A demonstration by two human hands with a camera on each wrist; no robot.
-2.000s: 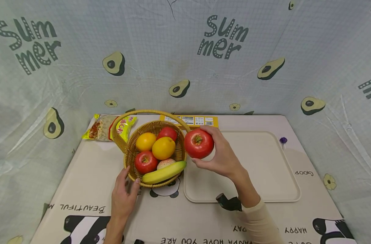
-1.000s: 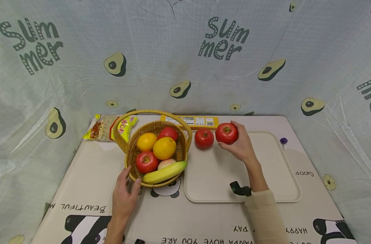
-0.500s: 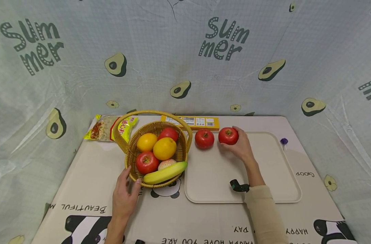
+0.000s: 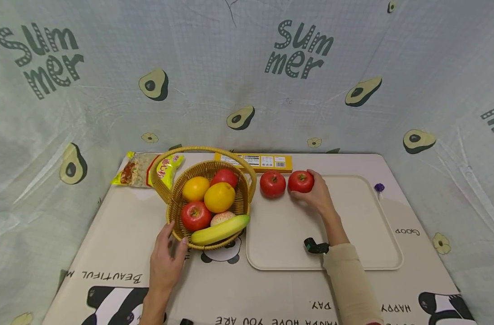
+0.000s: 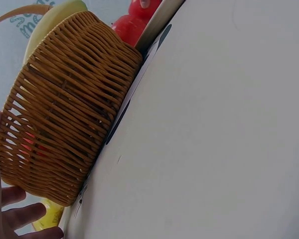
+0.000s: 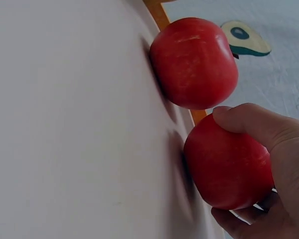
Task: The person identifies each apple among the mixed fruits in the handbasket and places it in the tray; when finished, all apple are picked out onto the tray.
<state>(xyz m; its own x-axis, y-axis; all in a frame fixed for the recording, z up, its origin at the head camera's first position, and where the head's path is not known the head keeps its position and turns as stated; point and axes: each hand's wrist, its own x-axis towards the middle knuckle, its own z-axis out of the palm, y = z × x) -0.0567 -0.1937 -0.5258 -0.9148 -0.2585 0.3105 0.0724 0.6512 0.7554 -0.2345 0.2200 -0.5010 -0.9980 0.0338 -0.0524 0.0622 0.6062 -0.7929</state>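
In the head view, my right hand (image 4: 315, 194) grips a red apple (image 4: 300, 181) close over the back of the beige tray (image 4: 324, 264). The right wrist view shows thumb and fingers on either side of this apple (image 6: 229, 164). Right beside it, another red apple (image 4: 272, 184) sits on the tray. My left hand (image 4: 165, 264) rests at the near left rim of a wicker basket (image 4: 173, 198), its fingers relaxed and spread against the side. The basket holds a banana (image 4: 218, 230), red apples (image 4: 196, 215), orange-yellow fruits (image 4: 219, 197) and a pale speckled fruit (image 4: 222, 218).
Behind the basket, a yellow box (image 4: 267, 162) lies along the table's back edge. A yellow food packet (image 4: 139, 170) is at the back left, partly behind the basket handle (image 4: 202, 149). Right of the tray lies a purple-topped lollipop (image 4: 379, 187). A patterned curtain rises behind the table.
My right hand has carried the apple from beside the basket rightward and lowered it next to the other apple over the tray. The left hand has stayed at the basket.
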